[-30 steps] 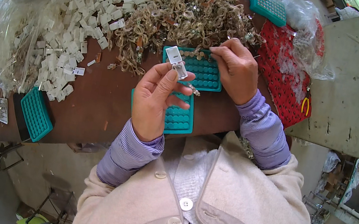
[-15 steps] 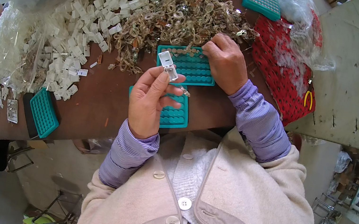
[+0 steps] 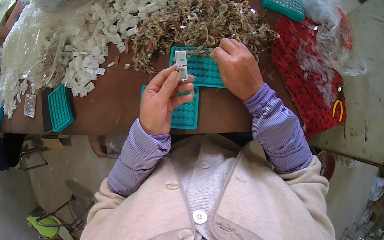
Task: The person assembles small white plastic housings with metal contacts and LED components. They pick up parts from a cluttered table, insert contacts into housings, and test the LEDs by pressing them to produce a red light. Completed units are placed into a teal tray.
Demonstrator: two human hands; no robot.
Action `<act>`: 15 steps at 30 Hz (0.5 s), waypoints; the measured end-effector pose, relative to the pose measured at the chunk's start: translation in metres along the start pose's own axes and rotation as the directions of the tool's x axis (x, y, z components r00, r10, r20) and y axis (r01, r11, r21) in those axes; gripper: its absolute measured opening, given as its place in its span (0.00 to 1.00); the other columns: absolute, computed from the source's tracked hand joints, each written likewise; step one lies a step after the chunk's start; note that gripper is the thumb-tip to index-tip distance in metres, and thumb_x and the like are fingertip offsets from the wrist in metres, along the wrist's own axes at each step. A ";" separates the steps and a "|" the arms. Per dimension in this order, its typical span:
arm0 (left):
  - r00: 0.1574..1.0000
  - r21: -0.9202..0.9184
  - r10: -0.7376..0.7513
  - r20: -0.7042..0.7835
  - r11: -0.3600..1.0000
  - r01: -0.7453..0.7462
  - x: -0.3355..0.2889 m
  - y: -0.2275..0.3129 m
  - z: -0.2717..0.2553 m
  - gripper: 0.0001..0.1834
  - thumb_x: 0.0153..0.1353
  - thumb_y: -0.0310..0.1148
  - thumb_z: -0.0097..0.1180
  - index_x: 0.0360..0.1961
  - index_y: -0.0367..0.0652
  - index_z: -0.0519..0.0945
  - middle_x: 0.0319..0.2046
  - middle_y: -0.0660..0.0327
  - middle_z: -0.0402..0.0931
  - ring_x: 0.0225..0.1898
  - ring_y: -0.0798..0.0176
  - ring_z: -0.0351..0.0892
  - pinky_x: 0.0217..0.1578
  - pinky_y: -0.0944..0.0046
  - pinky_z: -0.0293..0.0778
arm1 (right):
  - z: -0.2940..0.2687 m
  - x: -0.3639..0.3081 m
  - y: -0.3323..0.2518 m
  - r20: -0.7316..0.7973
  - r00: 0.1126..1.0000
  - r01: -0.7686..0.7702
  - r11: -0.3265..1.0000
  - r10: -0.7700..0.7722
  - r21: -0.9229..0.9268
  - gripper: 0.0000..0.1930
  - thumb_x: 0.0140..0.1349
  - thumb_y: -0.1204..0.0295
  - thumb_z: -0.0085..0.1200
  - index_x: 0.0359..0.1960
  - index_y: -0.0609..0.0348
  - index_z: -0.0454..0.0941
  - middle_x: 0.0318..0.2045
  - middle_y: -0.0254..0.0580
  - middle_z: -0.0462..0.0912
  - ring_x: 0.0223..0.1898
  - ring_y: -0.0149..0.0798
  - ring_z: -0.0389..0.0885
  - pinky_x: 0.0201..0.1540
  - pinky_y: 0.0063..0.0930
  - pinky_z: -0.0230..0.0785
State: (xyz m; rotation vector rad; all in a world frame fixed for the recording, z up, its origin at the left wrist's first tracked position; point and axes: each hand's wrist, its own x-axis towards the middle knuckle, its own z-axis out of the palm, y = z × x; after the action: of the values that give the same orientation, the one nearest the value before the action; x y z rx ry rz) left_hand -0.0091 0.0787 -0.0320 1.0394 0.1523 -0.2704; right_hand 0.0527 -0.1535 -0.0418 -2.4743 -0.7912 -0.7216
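A small white plastic box with a hinged lid (image 3: 181, 57) is held open above the bench (image 3: 112, 106), its lid tipped up and away from the body. It is clamped between thumb and fingers of the left hand (image 3: 156, 107). The thumb and fingertips of the right hand (image 3: 239, 70) are bunched at the far row of a turquoise rectangular plastic tray with round wells (image 3: 206, 73), beside small pale round pieces (image 3: 203, 52); whether anything is gripped cannot be told. A second turquoise tray (image 3: 183, 116) is set partly under the left hand, toward the bench's near edge. A tangled heap of brownish translucent coils (image 3: 194, 17) lies beyond the trays, with loose white plastic boxes (image 3: 118, 14) heaped toward the far left corner. Step in hand, as judged: selection of one pale piece for the open box. Next move: a fingertip pinch is called for, with the box kept level.
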 end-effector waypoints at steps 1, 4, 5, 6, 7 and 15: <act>1.000 0.003 0.005 0.004 1.000 -0.005 0.001 0.000 0.000 0.18 0.82 0.34 0.55 0.65 0.37 0.79 0.51 0.49 0.88 0.44 0.65 0.91 0.41 0.66 0.92 | -0.002 0.000 -0.001 0.010 1.000 0.012 1.000 -0.013 0.020 0.03 0.60 0.77 0.56 0.35 0.62 0.79 0.36 0.47 0.78 0.43 0.51 0.82 0.50 0.45 0.77; 1.000 0.027 0.017 0.025 0.999 -0.017 0.001 -0.002 0.002 0.17 0.81 0.33 0.56 0.64 0.36 0.79 0.51 0.49 0.88 0.45 0.64 0.91 0.44 0.64 0.91 | -0.014 0.002 -0.011 0.117 0.991 -0.071 0.996 0.064 0.051 0.06 0.59 0.78 0.58 0.37 0.62 0.78 0.36 0.47 0.79 0.43 0.52 0.82 0.49 0.46 0.77; 1.000 0.035 0.007 0.017 0.999 -0.007 0.001 -0.003 0.004 0.17 0.81 0.32 0.57 0.64 0.36 0.79 0.51 0.49 0.88 0.46 0.63 0.91 0.46 0.63 0.91 | -0.019 0.002 -0.017 -0.027 1.000 -0.006 0.990 0.010 0.137 0.06 0.58 0.78 0.59 0.37 0.62 0.78 0.36 0.48 0.79 0.42 0.52 0.82 0.48 0.47 0.77; 0.998 0.040 0.029 0.050 0.999 -0.031 0.000 -0.004 0.006 0.17 0.80 0.32 0.57 0.64 0.36 0.79 0.51 0.50 0.88 0.46 0.63 0.91 0.47 0.63 0.91 | -0.024 0.000 -0.025 -0.104 0.994 0.007 0.979 0.014 0.205 0.06 0.58 0.78 0.60 0.37 0.62 0.78 0.36 0.48 0.79 0.42 0.53 0.83 0.47 0.47 0.77; 0.997 0.045 0.038 0.063 0.998 -0.041 -0.001 -0.005 0.008 0.16 0.80 0.31 0.58 0.64 0.36 0.80 0.51 0.51 0.87 0.47 0.63 0.90 0.48 0.63 0.91 | -0.029 -0.003 -0.033 -0.178 0.984 0.024 0.962 0.025 0.271 0.07 0.57 0.79 0.60 0.37 0.62 0.78 0.35 0.48 0.79 0.41 0.53 0.83 0.46 0.47 0.77; 0.967 0.192 0.103 0.234 0.970 -0.150 -0.012 -0.006 0.029 0.19 0.74 0.26 0.64 0.64 0.35 0.79 0.48 0.59 0.87 0.47 0.67 0.88 0.46 0.65 0.89 | -0.047 -0.014 -0.070 -0.263 0.963 0.035 0.945 0.054 0.325 0.10 0.54 0.76 0.66 0.38 0.63 0.81 0.32 0.44 0.78 0.35 0.48 0.83 0.37 0.41 0.78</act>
State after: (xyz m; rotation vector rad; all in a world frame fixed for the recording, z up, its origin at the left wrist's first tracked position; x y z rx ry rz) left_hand -0.0220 0.0531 -0.0194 1.2139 -0.1489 -0.2880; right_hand -0.0169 -0.1327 0.0035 -2.0298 -0.7288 -0.8276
